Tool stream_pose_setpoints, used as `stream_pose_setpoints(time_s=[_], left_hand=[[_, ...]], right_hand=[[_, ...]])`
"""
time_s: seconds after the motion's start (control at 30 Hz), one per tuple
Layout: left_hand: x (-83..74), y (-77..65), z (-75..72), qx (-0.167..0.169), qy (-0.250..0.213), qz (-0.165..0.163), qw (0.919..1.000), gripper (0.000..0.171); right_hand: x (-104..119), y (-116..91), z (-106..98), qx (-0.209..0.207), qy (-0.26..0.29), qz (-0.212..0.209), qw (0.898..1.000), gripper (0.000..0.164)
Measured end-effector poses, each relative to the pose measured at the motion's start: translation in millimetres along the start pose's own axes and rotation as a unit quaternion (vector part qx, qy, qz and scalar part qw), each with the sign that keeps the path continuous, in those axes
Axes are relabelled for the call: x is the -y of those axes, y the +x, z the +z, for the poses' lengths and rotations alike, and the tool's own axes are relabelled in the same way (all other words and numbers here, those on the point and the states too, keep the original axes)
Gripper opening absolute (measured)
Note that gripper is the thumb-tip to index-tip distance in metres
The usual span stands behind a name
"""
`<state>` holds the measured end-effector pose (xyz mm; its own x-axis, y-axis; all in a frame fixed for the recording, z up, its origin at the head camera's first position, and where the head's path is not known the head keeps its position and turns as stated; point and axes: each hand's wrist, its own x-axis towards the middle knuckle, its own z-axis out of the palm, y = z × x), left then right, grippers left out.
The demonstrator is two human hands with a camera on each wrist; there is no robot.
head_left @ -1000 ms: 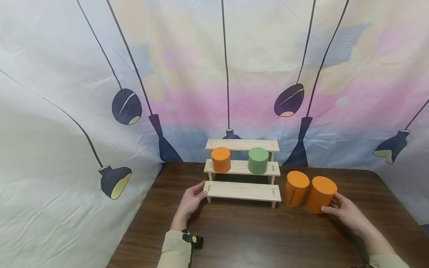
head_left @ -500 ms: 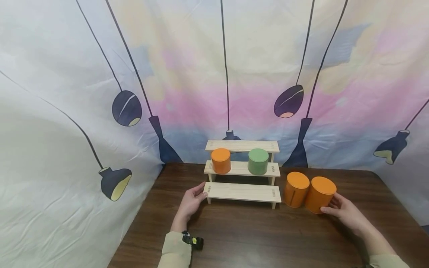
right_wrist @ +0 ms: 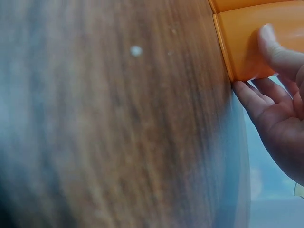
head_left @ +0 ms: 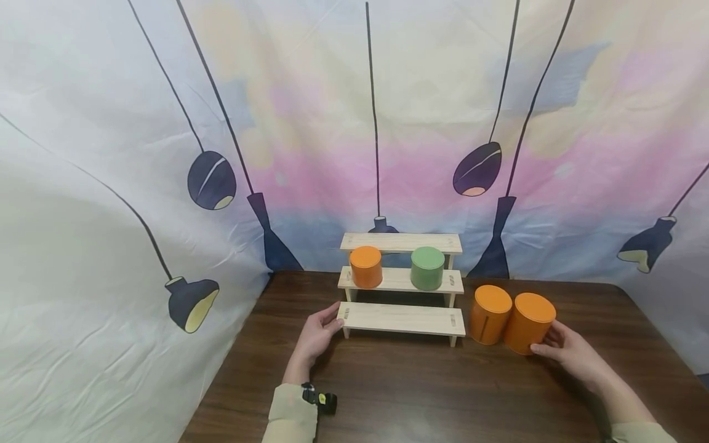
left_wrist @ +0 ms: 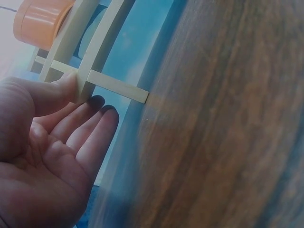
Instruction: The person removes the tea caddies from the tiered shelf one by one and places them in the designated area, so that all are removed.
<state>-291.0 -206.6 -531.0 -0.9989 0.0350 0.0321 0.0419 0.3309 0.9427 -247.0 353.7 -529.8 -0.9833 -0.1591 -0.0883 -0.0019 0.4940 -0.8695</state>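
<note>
A pale three-step wooden rack (head_left: 400,317) stands on the table, its lowest step bare. My left hand (head_left: 316,335) pinches the left end of that lowest step; in the left wrist view, the thumb (left_wrist: 61,90) lies against the board and the fingers reach past its edge. An orange tin (head_left: 365,267) and a green tin (head_left: 427,269) sit on the middle step. Right of the rack, two taller orange tins stand side by side. My right hand (head_left: 573,355) holds the outer orange tin (head_left: 530,324) from its right side, thumb in front. The inner orange tin (head_left: 490,315) has a dark vertical line.
The dark wooden table (head_left: 410,394) extends in front of the rack and to both sides. Behind it hangs a pastel cloth backdrop (head_left: 421,104) printed with dark lamps. A black strap device (head_left: 320,399) is on the left wrist.
Hands, rack and tins keep their places. The whole head view has shifted down very slightly in the picture.
</note>
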Motion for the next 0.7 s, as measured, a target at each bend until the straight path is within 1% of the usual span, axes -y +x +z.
stream_pose_setpoints(time_s=[0.13,0.3,0.47,0.6,0.7], left_hand=[[1.7,-0.3,0.2,0.0,0.004,0.002,1.0,0.051],[2.9,-2.2,-0.1,-0.002,-0.001,-0.004,1.0,0.052],[2.6,-3.3,0.3,-0.002,0.001,-0.002,1.0,0.052],[1.5,-1.3,0.3,-0.003,-0.004,-0.008,1.0,0.052],[0.5,0.6,-0.5,-0.001,-0.004,-0.004,1.0,0.052]], right_hand=[[-0.2,0.8,-1.4,0.002,0.003,0.01,1.0,0.095],[-1.6,2.2,-3.3,0.008,0.01,0.026,1.0,0.1],[-3.4,2.0,-5.6,0.002,0.005,0.023,1.0,0.1],[-4.3,-0.8,-8.7,-0.005,0.003,0.021,1.0,0.099],[-4.7,-4.8,-12.0,-0.009,0.005,0.023,1.0,0.099]])
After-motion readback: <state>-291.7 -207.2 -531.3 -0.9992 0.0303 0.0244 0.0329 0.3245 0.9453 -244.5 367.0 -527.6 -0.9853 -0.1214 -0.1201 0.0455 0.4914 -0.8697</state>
